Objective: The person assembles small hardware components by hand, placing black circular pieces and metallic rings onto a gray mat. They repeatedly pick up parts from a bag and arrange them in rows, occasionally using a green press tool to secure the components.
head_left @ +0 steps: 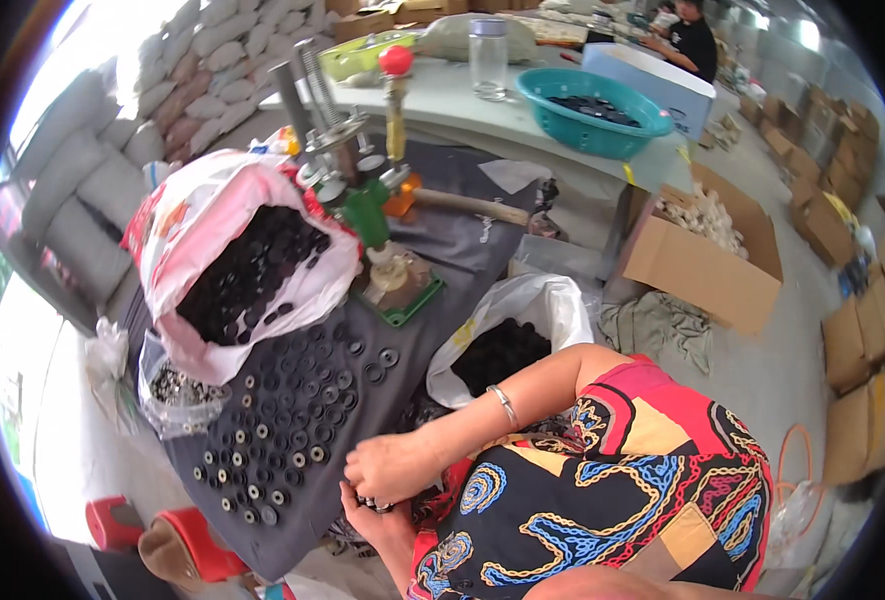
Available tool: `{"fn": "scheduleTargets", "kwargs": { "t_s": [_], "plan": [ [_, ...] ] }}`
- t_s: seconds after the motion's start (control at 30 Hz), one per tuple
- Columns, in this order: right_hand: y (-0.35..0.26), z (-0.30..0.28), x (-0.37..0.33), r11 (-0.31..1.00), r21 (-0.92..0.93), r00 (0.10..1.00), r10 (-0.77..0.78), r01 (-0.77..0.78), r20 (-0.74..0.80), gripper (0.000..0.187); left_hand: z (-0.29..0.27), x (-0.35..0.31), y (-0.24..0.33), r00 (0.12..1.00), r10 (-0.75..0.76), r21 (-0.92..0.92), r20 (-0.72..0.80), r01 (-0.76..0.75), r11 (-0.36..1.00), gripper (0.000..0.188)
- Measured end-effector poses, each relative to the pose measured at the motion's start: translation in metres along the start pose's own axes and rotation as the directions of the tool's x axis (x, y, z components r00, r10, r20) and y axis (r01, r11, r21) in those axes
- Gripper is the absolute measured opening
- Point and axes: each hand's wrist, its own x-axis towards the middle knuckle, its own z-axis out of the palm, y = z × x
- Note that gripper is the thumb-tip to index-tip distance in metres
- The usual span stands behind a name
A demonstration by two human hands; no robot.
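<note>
Hands (398, 468) together at small dark parts (370, 502), grip unclear; lettering on grey cloth (463, 262)

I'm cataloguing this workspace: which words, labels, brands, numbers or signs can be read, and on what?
None reads clearly.
Dark cloth: pale lettering near the wooden handle, too small.
Pale blue box: dark marking on its side, too blurred.
Red-and-white bag: red print outside, too creased.

I'm in a workshop: a green hand press (366, 214) and scattered black ring-shaped parts (301, 438) before me, piled sacks (225, 55) beyond, cardboard cartons (701, 268) to my right.
</note>
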Motion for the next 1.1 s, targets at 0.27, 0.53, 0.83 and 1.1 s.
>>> {"fn": "scheduleTargets", "kwargs": {
  "t_s": [0.27,0.53,0.83,1.1],
  "plan": [
    [-0.010,-0.007,-0.044,0.994,-0.102,0.992,0.030,-0.042,-0.121,0.014,0.022,0.004,-0.031,0.985,-0.092,0.183,0.144,0.065,0.981,0.035],
    [-0.011,-0.008,-0.047,0.995,-0.079,0.990,0.056,-0.066,-0.126,0.012,0.020,0.010,-0.034,0.956,-0.134,0.185,0.262,0.086,0.979,0.034],
    [-0.006,-0.020,-0.043,0.970,0.042,0.951,0.244,-0.241,-0.188,0.013,0.040,0.000,-0.046,0.986,-0.021,0.242,0.163,-0.019,0.970,0.025],
    [0.009,-0.023,-0.042,0.909,-0.052,0.908,0.408,-0.413,-0.092,0.014,0.033,0.004,-0.041,0.976,-0.217,0.156,0.011,0.213,0.965,0.019]
  ]
}}
